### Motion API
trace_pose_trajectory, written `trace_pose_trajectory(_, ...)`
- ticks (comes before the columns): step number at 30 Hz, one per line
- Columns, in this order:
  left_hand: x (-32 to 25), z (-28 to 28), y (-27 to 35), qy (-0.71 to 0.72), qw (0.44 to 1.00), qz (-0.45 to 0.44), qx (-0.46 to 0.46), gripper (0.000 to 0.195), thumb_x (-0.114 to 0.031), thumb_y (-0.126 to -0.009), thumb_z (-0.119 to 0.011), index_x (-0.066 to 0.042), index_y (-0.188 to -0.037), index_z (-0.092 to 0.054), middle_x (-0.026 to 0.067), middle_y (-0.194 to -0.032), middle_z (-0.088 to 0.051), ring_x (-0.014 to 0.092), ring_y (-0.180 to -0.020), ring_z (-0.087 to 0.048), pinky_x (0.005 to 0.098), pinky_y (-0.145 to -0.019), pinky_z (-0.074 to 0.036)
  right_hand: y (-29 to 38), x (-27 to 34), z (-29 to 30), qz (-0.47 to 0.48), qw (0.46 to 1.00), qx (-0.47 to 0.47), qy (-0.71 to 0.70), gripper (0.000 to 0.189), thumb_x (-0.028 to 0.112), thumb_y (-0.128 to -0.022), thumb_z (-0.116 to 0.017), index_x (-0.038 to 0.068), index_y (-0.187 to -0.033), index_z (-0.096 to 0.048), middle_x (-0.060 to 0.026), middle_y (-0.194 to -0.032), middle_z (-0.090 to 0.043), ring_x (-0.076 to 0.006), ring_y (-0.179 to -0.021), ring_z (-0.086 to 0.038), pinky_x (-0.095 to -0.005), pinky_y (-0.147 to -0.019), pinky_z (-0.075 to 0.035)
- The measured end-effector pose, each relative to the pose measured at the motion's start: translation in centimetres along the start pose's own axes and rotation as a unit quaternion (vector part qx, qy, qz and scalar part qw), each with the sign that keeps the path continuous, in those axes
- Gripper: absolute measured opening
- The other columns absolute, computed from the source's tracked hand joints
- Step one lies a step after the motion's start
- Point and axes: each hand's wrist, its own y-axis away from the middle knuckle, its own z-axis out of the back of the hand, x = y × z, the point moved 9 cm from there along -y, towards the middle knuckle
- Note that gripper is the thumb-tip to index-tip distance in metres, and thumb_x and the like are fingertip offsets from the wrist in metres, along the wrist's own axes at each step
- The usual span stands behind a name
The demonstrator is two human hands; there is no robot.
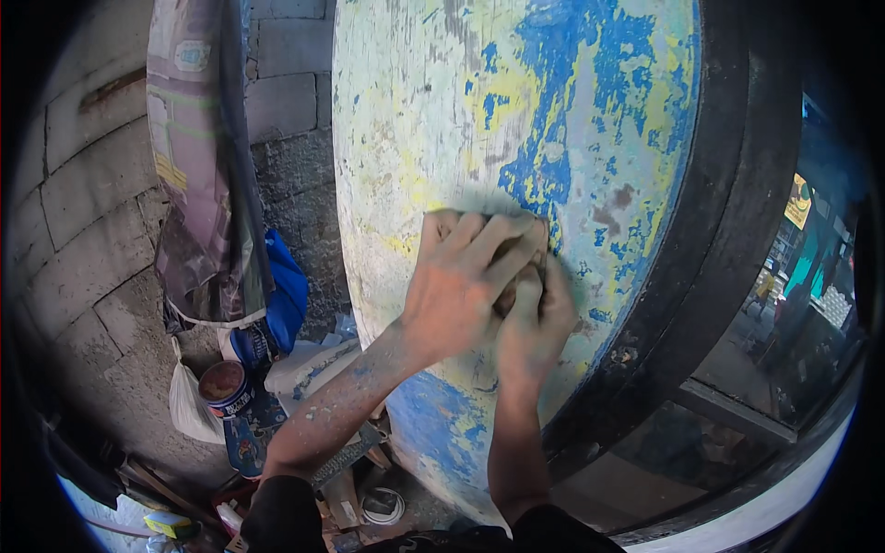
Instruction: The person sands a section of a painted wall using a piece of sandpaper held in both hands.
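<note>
A wooden door or panel (429, 138) with worn blue, yellow and pale green paint fills the middle, its grain bare in places. Against its surface, my left hand (453, 290) lies palm down with fingers bent over a small brown block (543, 231). Lower and to the right, my right hand (543, 325) grips the same block from its side, thumb up. Most of the block is hidden under the fingers, so its exact kind cannot be told. Dust and paint flecks cover my left forearm (339, 401).
A dark frame (664, 297) borders the panel on the right, with glass (747, 345) beyond. At left are a block wall (97, 207), hanging tarpaulin (207, 173), white plastic bag (193, 408) and cookie tin (222, 383). A round lid (382, 506) lies below among clutter.
</note>
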Motion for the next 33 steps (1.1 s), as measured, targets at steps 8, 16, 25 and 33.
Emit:
trace_pose_trajectory(8, -0.1, 0.8, -2.1, -0.019, 1.000, -0.016, 0.007, 0.039, -0.016, -0.072, -0.068, -0.008, -0.110, -0.068, 0.0001, -0.107, -0.061, 0.019, -0.082, -0.054, 0.0366, -0.078, -0.034, -1.7, 1.6, -0.1, 0.010, 0.999, -0.003, -0.043, 0.023, 0.010, -0.091, -0.048, -0.006, -0.103, -0.060, -0.0155, -0.084, -0.063, -0.0199, -0.074, -0.060, -0.0326, -0.068, -0.048)
trace_pose_trajectory(16, -0.6, 0.6, -2.7, -0.017, 0.999, -0.041, -0.027, 0.040, -0.015, -0.070, -0.068, -0.005, -0.109, -0.066, 0.0025, -0.101, -0.058, 0.020, -0.084, -0.053, 0.0373, -0.077, -0.034, -2.6, 2.2, 0.3, 0.034, 0.999, -0.007, 0.020, 0.025, 0.009, -0.092, -0.049, -0.005, -0.109, -0.061, -0.0165, -0.089, -0.066, -0.0201, -0.079, -0.063, -0.0324, -0.072, -0.049)
trace_pose_trajectory(25, -2.5, 1.0, -5.3, 0.035, 0.996, -0.062, -0.056, 0.024, -0.014, -0.070, -0.067, -0.003, -0.092, -0.065, 0.0049, -0.096, -0.055, 0.021, -0.086, -0.052, 0.0384, -0.078, -0.034, -3.8, 5.5, 3.0, 0.098, 0.993, -0.054, 0.049, 0.026, 0.009, -0.091, -0.051, -0.004, -0.110, -0.063, -0.0172, -0.091, -0.066, -0.0227, -0.083, -0.065, -0.0328, -0.077, -0.050)
trace_pose_trajectory(33, -2.1, 2.2, -9.2, 0.039, 0.993, -0.093, -0.061, 0.024, -0.013, -0.069, -0.068, -0.009, -0.093, -0.069, 0.0003, -0.091, -0.059, 0.019, -0.083, -0.057, 0.0349, -0.077, -0.034, -7.5, 7.4, 2.4, 0.042, 0.998, -0.018, 0.037, 0.028, 0.012, -0.088, -0.047, -0.006, -0.104, -0.063, -0.0213, -0.090, -0.066, -0.0271, -0.082, -0.065, -0.0362, -0.076, -0.048)
